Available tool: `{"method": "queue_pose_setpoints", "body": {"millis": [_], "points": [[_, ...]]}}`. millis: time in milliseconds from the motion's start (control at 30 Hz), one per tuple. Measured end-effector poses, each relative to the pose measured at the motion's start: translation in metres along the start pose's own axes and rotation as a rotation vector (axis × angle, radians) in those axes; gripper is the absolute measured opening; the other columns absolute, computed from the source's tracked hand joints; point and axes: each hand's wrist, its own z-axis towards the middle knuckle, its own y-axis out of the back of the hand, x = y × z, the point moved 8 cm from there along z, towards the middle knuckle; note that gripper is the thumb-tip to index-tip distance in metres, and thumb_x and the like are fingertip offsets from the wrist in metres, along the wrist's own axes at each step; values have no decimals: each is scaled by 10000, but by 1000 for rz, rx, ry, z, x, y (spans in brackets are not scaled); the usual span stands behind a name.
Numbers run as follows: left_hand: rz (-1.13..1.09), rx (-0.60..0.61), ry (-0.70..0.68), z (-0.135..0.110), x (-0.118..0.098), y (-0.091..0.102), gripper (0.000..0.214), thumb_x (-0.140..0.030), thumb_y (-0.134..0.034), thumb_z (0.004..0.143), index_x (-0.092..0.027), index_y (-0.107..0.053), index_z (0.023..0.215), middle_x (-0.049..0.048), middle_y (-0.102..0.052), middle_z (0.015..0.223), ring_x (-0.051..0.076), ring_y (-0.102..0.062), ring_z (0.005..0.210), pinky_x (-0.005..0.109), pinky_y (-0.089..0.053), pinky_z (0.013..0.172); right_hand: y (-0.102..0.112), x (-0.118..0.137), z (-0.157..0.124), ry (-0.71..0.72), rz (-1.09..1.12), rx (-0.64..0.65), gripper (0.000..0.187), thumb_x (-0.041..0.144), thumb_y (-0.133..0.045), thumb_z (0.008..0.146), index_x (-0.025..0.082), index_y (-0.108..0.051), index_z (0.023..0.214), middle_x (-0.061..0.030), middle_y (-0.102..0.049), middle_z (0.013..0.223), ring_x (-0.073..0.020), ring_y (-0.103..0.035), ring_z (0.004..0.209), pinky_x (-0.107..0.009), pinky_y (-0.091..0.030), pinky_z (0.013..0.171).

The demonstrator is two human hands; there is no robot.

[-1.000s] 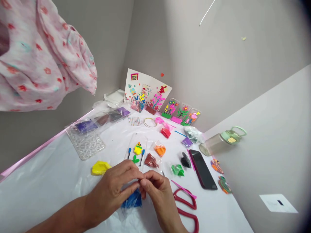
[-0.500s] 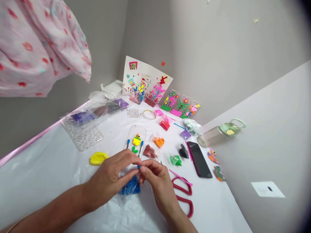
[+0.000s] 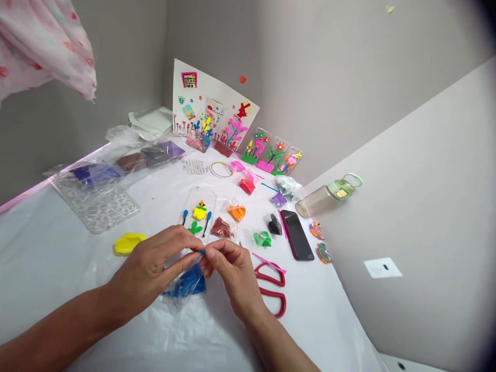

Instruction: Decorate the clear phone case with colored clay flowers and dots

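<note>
My left hand (image 3: 149,266) and my right hand (image 3: 234,276) meet fingertip to fingertip, both pinching a small piece of blue clay (image 3: 202,251). Just beyond them lies a clear phone case (image 3: 210,199) bearing a yellow clay figure (image 3: 199,211), green leaf shapes (image 3: 196,228) and two blue-tipped dark stems; my fingers hide its near end. Below the fingers is a plastic bag of blue clay (image 3: 190,282), partly covered by my left hand. A yellow clay lump (image 3: 129,243) rests left of that hand.
Bagged brown (image 3: 222,227), orange (image 3: 236,212), green (image 3: 262,238) and black clay (image 3: 275,225) lie right of the case. Red-handled scissors (image 3: 282,304), a phone (image 3: 296,235) and a bottle (image 3: 321,200) are at the right. A textured clear sheet (image 3: 101,206) lies left; decorated cases (image 3: 274,155) lean on the wall.
The camera view has turned, so the whole scene sits further left and higher. Both hands keep their pinch on the blue clay, of which a thin edge shows between the fingertips.
</note>
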Motion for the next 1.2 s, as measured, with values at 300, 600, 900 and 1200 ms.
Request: {"method": "queue_pose_setpoints", "body": {"millis": [300,600,900,1200], "points": [[-4,8,8,-1,2,-1,100,-291,-650,997,-333,-708,1066,-46,-726,967,145,-704,895,210,-538,815,0,0,1,-18,3,-19,282,448,-845,787,177,-772,818,10,-660,637,-117,-568,598,-238,-470,615],[36,-3,-16,0,-3,1,119,-231,-642,976,-303,-696,1053,-30,-730,961,155,-709,879,222,-556,789,-4,1,1,-36,59,-24,320,442,-913,704,189,-746,806,22,-648,654,-114,-553,598,-237,-446,596],[47,-10,-19,1,-2,1,87,-254,-651,961,-298,-700,1019,-32,-731,931,156,-715,854,227,-565,774,-4,1,1,-26,31,-17,308,433,-906,710,187,-736,782,24,-639,650,-116,-544,608,-236,-442,598],[122,5,-80,2,-15,-2,93,-208,-582,959,-255,-659,937,-8,-693,858,167,-685,777,251,-538,699,-5,-2,0,-44,-20,11,226,384,-823,770,184,-719,792,18,-641,684,-114,-535,617,-234,-436,601]]}}
